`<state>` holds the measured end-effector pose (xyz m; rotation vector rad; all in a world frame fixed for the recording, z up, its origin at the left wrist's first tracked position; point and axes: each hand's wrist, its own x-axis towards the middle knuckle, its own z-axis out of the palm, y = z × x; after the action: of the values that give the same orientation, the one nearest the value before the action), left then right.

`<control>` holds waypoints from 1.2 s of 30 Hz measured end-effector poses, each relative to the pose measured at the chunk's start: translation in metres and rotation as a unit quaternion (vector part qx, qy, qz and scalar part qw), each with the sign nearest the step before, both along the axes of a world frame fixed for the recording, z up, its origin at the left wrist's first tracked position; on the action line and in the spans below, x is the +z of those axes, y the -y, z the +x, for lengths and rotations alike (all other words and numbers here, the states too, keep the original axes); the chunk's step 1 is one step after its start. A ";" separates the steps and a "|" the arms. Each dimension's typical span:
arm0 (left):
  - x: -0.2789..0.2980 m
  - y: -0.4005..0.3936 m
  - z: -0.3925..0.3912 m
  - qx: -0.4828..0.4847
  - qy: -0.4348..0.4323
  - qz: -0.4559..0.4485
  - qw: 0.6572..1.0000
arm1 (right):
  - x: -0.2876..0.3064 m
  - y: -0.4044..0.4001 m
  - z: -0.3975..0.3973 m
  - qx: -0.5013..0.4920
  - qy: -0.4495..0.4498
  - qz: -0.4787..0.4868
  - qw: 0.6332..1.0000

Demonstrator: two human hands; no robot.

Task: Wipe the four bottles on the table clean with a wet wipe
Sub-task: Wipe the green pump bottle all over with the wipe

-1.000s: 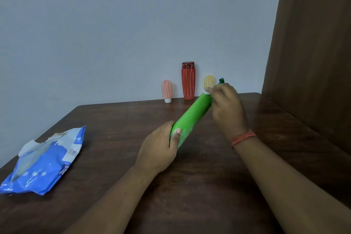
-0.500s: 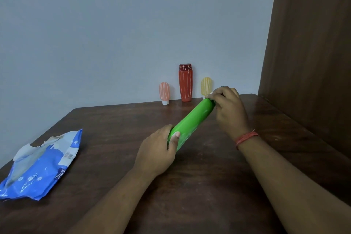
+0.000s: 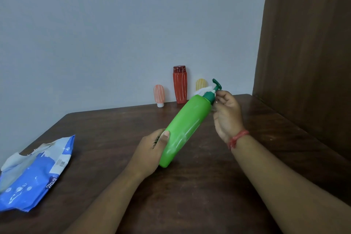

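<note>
A long green pump bottle [image 3: 185,125] is held tilted above the table, its dark green pump head pointing up and away. My left hand [image 3: 152,148] grips its lower end. My right hand [image 3: 227,114] holds a white wet wipe [image 3: 204,90] against the bottle's neck, just under the pump. Against the back wall stand a tall red bottle [image 3: 179,85], a small pink bottle [image 3: 159,94] to its left, and a small yellow bottle [image 3: 201,84] partly hidden behind the wipe.
A blue and white wet wipe pack [image 3: 32,176] lies open at the left edge of the dark wooden table [image 3: 190,195]. A brown wooden panel [image 3: 307,62] rises along the table's right side.
My right hand has drawn back off the bottle's top toward the right, uncovering the pump head and the wipe. The bottle now stands steeper.
</note>
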<state>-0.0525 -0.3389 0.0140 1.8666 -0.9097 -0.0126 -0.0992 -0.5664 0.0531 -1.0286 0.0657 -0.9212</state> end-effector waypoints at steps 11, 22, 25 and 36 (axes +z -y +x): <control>0.006 0.000 -0.008 -0.084 -0.236 -0.109 0.962 | -0.003 0.017 -0.007 0.219 0.049 0.048 0.973; 0.009 -0.001 -0.007 -0.085 -0.258 -0.095 0.958 | 0.007 0.036 -0.005 -0.053 0.060 0.064 0.995; 0.011 0.001 -0.008 -0.088 -0.248 -0.084 0.961 | 0.010 0.041 -0.004 -0.109 0.061 0.034 0.992; 0.010 0.001 -0.009 -0.071 -0.232 -0.071 0.967 | 0.008 0.030 -0.007 -0.070 0.014 -0.204 0.976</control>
<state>-0.0612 -0.3396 0.0240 1.5673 -0.6913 -0.4435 -0.1060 -0.5963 0.0613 -1.4049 -0.0790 -1.1037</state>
